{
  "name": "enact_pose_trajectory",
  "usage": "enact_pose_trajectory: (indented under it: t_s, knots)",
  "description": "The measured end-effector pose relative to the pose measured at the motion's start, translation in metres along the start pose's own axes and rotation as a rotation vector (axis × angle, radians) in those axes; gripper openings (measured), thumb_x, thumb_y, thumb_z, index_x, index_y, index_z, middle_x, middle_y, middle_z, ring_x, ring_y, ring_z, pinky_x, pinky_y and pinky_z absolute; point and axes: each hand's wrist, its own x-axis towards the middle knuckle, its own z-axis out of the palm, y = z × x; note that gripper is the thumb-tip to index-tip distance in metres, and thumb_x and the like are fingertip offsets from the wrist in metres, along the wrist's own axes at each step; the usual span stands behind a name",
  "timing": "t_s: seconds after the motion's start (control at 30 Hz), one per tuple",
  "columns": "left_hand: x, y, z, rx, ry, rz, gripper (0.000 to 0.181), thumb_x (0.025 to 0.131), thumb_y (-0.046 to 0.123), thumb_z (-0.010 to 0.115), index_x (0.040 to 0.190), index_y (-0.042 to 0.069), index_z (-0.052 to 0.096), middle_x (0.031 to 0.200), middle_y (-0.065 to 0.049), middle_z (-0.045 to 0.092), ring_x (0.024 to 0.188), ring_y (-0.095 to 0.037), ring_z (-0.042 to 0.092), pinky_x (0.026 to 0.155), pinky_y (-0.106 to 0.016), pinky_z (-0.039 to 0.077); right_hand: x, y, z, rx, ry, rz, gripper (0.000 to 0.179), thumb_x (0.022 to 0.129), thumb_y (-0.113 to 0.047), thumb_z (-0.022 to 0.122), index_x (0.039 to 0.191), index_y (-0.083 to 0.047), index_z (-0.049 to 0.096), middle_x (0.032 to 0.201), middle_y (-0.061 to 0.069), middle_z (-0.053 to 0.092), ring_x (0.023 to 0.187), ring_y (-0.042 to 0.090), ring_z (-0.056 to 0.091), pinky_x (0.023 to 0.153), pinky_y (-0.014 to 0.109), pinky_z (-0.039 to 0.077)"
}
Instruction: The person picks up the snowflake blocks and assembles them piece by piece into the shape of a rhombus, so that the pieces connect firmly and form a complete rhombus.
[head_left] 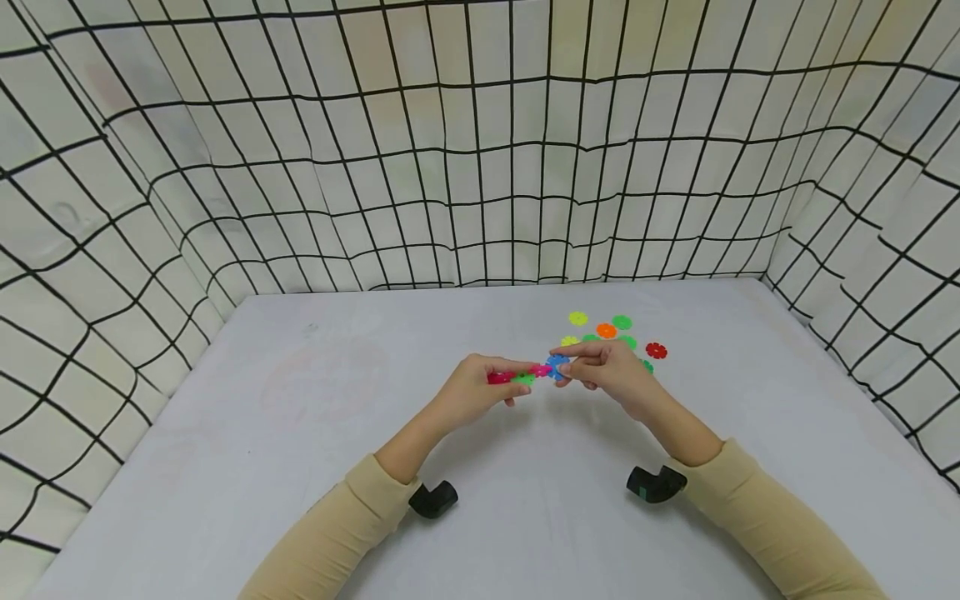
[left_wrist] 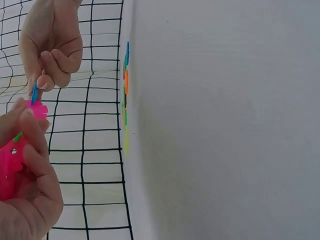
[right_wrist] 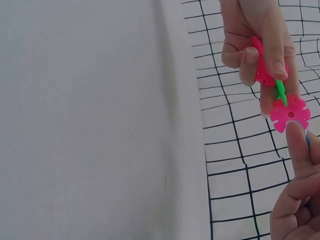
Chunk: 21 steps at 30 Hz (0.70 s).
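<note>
My left hand (head_left: pixel 474 389) grips a short chain of notched plastic discs: a pink disc (head_left: pixel 500 378) in the fingers, a green disc (head_left: pixel 523 379) after it and another pink disc (right_wrist: pixel 291 114) at the far end. My right hand (head_left: pixel 607 372) pinches a blue notched disc (head_left: pixel 557 365) between thumb and fingers. The blue disc's edge meets the end pink disc, the two standing crosswise in the left wrist view. Both hands are raised over the white table, and fingers partly hide the discs in every view.
Loose notched discs lie on the white table (head_left: pixel 337 433) behind my right hand, among them a yellow disc (head_left: pixel 577 318), an orange disc (head_left: pixel 606 331) and a red disc (head_left: pixel 656 351). Black-lined netting (head_left: pixel 420 167) surrounds the back and sides. A black elbow-shaped piece (head_left: pixel 657 484) shows by each cuff.
</note>
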Motion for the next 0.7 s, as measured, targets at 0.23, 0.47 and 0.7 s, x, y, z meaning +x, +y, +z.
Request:
enact_pose_trajectory:
  t_s: [0.23,0.47,0.7]
  knots:
    - [0.0012,0.0005,0.0004,0.006,0.008,0.0,0.032,0.094,0.011,0.076,0.126,0.007,0.074,0.098,-0.015,0.074,0.078,-0.038,0.068,0.056,-0.025,0.036,0.0,-0.0003,0.0012,-0.012,0.004,-0.004,0.038,0.1,-0.011,0.067,0.134,0.005,0.063,0.088,0.012,0.076,0.066,0.014,0.043,0.068,0.031,0.032]
    - [0.0046,0.0002,-0.0021,-0.015,0.039,-0.016,0.037,0.092,0.015,0.079,0.129,0.011,0.073,0.11,-0.005,0.073,0.09,-0.022,0.069,0.076,-0.031,0.053,0.0027,-0.0055,-0.0033,-0.073,-0.016,-0.007,0.04,0.1,-0.017,0.068,0.136,-0.002,0.064,0.096,0.02,0.075,0.067,0.015,0.045,0.078,0.04,0.036]
    - [0.0057,0.001,-0.0007,-0.004,0.123,-0.099,0.045,0.087,0.021,0.085,0.13,0.017,0.073,0.113,-0.004,0.069,0.107,-0.022,0.06,0.08,-0.034,0.054,0.0068,-0.0084,-0.0049,-0.09,-0.045,0.008,0.043,0.1,-0.019,0.069,0.139,-0.005,0.062,0.099,0.023,0.073,0.066,0.016,0.045,0.08,0.041,0.037]
